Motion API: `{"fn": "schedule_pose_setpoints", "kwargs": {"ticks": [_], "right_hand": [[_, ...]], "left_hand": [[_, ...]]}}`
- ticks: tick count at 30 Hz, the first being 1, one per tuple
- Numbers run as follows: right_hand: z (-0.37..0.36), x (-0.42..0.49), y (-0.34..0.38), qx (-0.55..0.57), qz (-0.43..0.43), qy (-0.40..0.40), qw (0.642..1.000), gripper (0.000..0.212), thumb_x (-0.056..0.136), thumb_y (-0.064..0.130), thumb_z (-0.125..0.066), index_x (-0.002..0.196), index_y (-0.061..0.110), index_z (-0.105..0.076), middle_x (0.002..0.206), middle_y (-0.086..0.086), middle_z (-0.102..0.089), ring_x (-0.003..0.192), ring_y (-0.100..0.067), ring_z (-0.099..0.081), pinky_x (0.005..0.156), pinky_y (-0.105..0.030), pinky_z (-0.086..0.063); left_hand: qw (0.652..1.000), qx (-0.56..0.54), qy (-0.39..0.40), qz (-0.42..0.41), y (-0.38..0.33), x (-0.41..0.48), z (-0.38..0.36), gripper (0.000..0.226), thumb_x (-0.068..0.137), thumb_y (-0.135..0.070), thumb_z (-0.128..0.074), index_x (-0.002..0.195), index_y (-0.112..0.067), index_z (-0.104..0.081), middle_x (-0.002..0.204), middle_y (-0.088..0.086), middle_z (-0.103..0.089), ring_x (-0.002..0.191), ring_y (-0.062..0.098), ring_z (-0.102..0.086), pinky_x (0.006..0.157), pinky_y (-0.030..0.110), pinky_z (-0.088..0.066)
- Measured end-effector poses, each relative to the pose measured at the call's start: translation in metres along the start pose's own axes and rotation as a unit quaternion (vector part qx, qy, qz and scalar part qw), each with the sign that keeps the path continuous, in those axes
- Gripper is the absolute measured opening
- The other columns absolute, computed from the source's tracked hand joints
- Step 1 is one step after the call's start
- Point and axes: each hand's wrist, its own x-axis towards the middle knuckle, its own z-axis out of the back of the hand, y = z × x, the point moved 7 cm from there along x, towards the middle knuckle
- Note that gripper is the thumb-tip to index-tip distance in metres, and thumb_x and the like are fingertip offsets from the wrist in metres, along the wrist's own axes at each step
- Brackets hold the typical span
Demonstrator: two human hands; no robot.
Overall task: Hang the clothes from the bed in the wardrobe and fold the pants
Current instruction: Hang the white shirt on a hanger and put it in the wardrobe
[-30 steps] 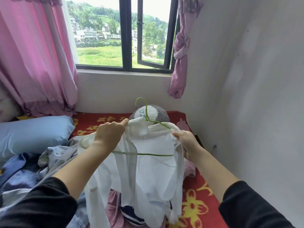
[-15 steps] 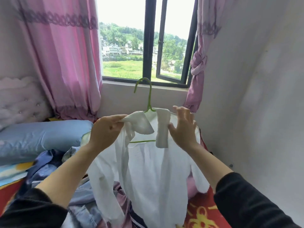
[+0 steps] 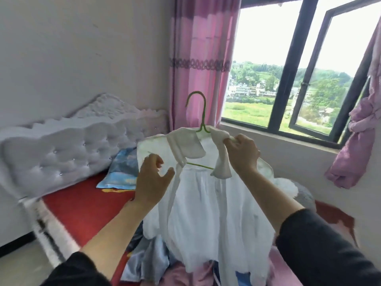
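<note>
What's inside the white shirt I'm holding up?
A green hanger: its hook sticks out above the collar, and its crossbar shows through the open front. The white shirt covers its shoulders.

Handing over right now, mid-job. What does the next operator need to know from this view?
Left hand: fingers loosely curled at the white shirt's front, no clear grip.
Right hand: pinches the shirt's collar.
The shirt sits on the green hanger, held up over the bed; more clothes lie in a pile below.
Done: shirt on hanger.
Left: hang it in the wardrobe, not in view; hang the rest; fold the pants.
</note>
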Motion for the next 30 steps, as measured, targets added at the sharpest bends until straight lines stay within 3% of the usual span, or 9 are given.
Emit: {"fn": "schedule_pose_setpoints", "kwargs": {"ticks": [3, 6, 9, 13, 17, 20, 23, 27, 30], "right_hand": [[-0.033, -0.031, 0.054, 0.049, 0.014, 0.055, 0.997, 0.037, 0.081, 0.024, -0.058, 0.053, 0.017, -0.034, 0.050, 0.005, -0.030, 0.049, -0.015, -0.027, 0.065, -0.034, -0.022], [-0.065, -0.065, 0.107, 0.106, 0.029, 0.104, 0.988, 0.040, 0.079, 0.022, -0.060, 0.053, 0.018, -0.030, 0.051, 0.006, -0.024, 0.050, -0.016, -0.022, 0.067, -0.035, -0.022], [-0.094, -0.097, 0.160, 0.145, 0.044, 0.136, 0.979, 0.043, 0.078, 0.024, -0.061, 0.052, 0.018, -0.027, 0.049, 0.007, -0.021, 0.051, -0.017, -0.021, 0.069, -0.035, -0.022], [-0.133, -0.133, 0.228, 0.185, 0.063, 0.151, 0.969, 0.044, 0.079, 0.025, -0.060, 0.051, 0.018, -0.026, 0.049, 0.008, -0.022, 0.052, -0.017, -0.021, 0.070, -0.036, -0.022], [-0.192, -0.178, 0.289, 0.192, 0.081, 0.175, 0.962, 0.042, 0.075, 0.024, -0.059, 0.050, 0.017, -0.026, 0.046, 0.006, -0.023, 0.051, -0.018, -0.023, 0.069, -0.036, -0.021], [-0.236, -0.218, 0.329, 0.179, 0.096, 0.194, 0.960, 0.039, 0.073, 0.027, -0.060, 0.048, 0.015, -0.032, 0.044, 0.006, -0.030, 0.049, -0.017, -0.029, 0.072, -0.036, -0.022], [-0.272, -0.257, 0.368, 0.181, 0.115, 0.210, 0.954, 0.039, 0.071, 0.027, -0.062, 0.048, 0.014, -0.035, 0.044, 0.006, -0.031, 0.047, -0.015, -0.030, 0.073, -0.035, -0.023], [-0.317, -0.308, 0.414, 0.217, 0.119, 0.256, 0.934, 0.037, 0.071, 0.021, -0.064, 0.050, 0.016, -0.034, 0.049, 0.003, -0.029, 0.054, -0.020, -0.028, 0.070, -0.036, -0.025], [-0.346, -0.340, 0.448, 0.263, 0.110, 0.296, 0.912, 0.026, 0.068, 0.018, -0.064, 0.054, 0.016, -0.042, 0.056, -0.002, -0.030, 0.062, -0.021, -0.027, 0.067, -0.033, -0.026]], "left_hand": [[0.996, 0.059, 0.012, 0.062, 0.032, -0.022, 0.032, 0.054, 0.073, -0.042, -0.075, 0.105, -0.016, -0.040, 0.102, -0.003, -0.041, 0.093, 0.016, -0.045, 0.075, 0.029, -0.038], [0.981, 0.134, -0.017, 0.138, 0.060, -0.020, 0.090, 0.069, 0.074, -0.051, -0.073, 0.118, -0.012, -0.036, 0.113, 0.003, -0.039, 0.101, 0.022, -0.048, 0.076, 0.036, -0.045], [0.962, 0.207, -0.053, 0.168, 0.084, -0.012, 0.163, 0.047, 0.090, -0.044, -0.057, 0.117, -0.008, -0.041, 0.116, 0.011, -0.044, 0.102, 0.030, -0.055, 0.076, 0.040, -0.047], [0.973, 0.214, -0.051, 0.075, 0.098, -0.012, 0.242, 0.017, 0.099, -0.027, -0.043, 0.094, -0.013, -0.049, 0.103, 0.008, -0.048, 0.098, 0.025, -0.052, 0.080, 0.032, -0.043], [0.989, 0.094, 0.090, 0.072, 0.119, -0.036, 0.281, 0.016, 0.096, -0.033, -0.051, 0.090, -0.018, -0.053, 0.103, -0.004, -0.052, 0.098, 0.011, -0.050, 0.080, 0.022, -0.038], [0.947, 0.122, 0.254, 0.152, 0.172, -0.075, 0.318, 0.031, 0.091, -0.035, -0.055, 0.091, -0.004, -0.055, 0.088, -0.001, -0.056, 0.079, 0.014, -0.052, 0.075, 0.025, -0.041], [0.905, 0.181, 0.300, 0.239, 0.228, -0.108, 0.385, 0.030, 0.090, -0.038, -0.055, 0.089, -0.008, -0.057, 0.079, -0.001, -0.051, 0.069, 0.013, -0.046, 0.066, 0.025, -0.037], [0.897, 0.237, 0.182, 0.325, 0.280, -0.120, 0.507, 0.012, 0.089, -0.035, -0.058, 0.098, -0.028, -0.056, 0.104, -0.006, -0.060, 0.086, 0.007, -0.056, 0.073, 0.024, -0.050], [0.910, 0.278, -0.085, 0.296, 0.284, -0.120, 0.610, 0.012, 0.087, -0.022, -0.059, 0.097, -0.024, -0.053, 0.109, 0.002, -0.057, 0.089, 0.015, -0.056, 0.069, 0.029, -0.047]]}}
